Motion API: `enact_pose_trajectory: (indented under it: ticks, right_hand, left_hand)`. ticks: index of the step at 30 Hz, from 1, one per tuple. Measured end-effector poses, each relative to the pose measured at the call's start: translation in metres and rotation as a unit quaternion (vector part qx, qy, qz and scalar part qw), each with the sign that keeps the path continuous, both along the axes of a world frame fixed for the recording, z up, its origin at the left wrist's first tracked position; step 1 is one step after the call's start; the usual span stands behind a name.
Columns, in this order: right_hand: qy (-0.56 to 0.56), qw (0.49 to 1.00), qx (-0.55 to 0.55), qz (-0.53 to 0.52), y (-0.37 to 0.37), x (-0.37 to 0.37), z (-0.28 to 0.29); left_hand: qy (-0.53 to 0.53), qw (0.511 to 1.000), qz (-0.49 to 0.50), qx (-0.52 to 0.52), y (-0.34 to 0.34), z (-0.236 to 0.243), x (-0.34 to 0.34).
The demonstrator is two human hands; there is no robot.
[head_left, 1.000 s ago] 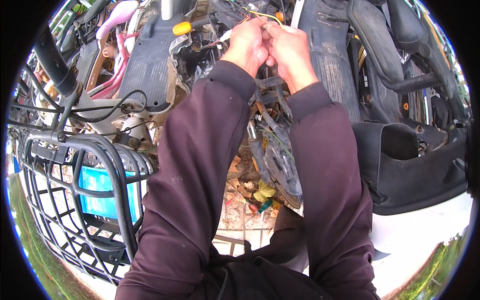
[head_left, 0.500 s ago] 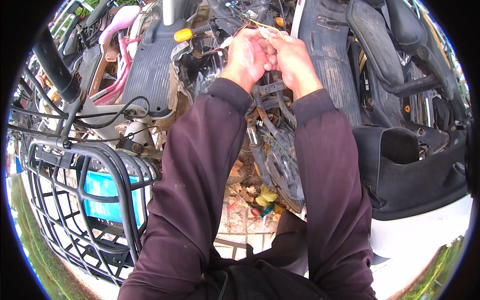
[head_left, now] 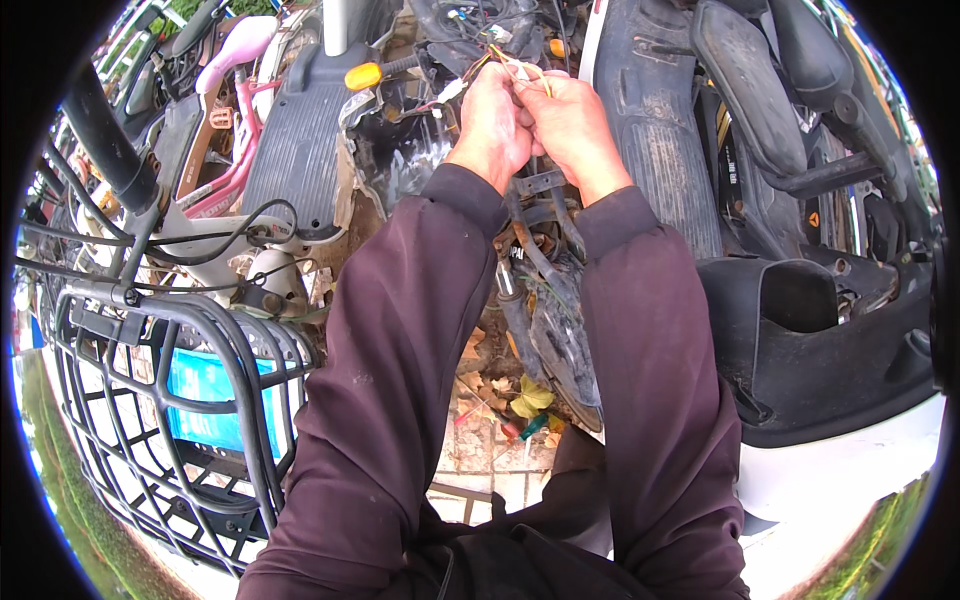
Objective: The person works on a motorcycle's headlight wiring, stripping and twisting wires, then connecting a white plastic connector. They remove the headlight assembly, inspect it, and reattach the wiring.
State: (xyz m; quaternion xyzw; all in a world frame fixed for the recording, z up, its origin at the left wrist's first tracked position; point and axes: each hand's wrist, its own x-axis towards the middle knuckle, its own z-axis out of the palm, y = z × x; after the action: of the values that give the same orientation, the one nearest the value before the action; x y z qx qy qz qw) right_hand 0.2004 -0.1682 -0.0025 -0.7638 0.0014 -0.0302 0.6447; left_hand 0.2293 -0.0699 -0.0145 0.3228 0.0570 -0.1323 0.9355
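Observation:
Both my hands meet over a partly stripped vehicle, probably a scooter, with bare parts and loose wiring. Thin red, yellow and orange wires (head_left: 513,62) run into the fingers from above. My left hand (head_left: 490,125) is closed in a pinch on them. Right against it, my right hand (head_left: 574,122) is closed too, thumb and forefinger on the wires. The exact ends between the fingertips are hidden. A white connector (head_left: 450,92) hangs beside the left hand, and a black cavity with whitish smears (head_left: 400,155) lies below it.
A black wire basket (head_left: 215,490) holding a blue packet (head_left: 205,385) stands at the left. Beyond it are a ribbed footboard (head_left: 300,160) and a pink bicycle frame (head_left: 245,120). Black scooter panels (head_left: 655,130) crowd the right. Leaves (head_left: 532,397) and a screwdriver-like tool (head_left: 533,425) lie on the paving.
My hands have shifted slightly down and closer together, still on the wires. More of the coloured wires now shows above the fingertips.

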Motion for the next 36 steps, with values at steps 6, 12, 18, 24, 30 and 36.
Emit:
enact_pose_trajectory:
  ticks: [6, 12, 18, 24, 30, 36]
  right_hand:
    - [-0.025, 0.993, -0.108, -0.026, 0.004, 0.003, 0.001]
    - [-0.143, 0.963, -0.215, -0.074, 0.005, 0.002, -0.001]
    - [-0.193, 0.941, -0.263, -0.086, 0.004, 0.004, -0.002]
    - [-0.139, 0.948, -0.274, -0.085, 0.008, -0.001, 0.006]
    - [-0.148, 0.934, -0.312, -0.092, 0.011, -0.005, 0.013]
    - [-0.133, 0.978, -0.157, -0.047, 0.009, -0.001, 0.009]
  left_hand:
    - [0.043, 0.997, 0.067, -0.010, -0.005, 0.003, 0.011]
    - [0.025, 0.996, 0.060, -0.057, 0.000, -0.003, 0.026]
    - [0.005, 0.996, 0.039, -0.077, -0.002, -0.013, 0.019]
    - [0.017, 0.997, 0.031, -0.066, 0.003, -0.013, 0.028]
    - [0.042, 0.995, 0.089, 0.005, 0.000, -0.005, 0.030]
    - [0.019, 0.996, 0.061, -0.058, 0.001, 0.006, 0.015]
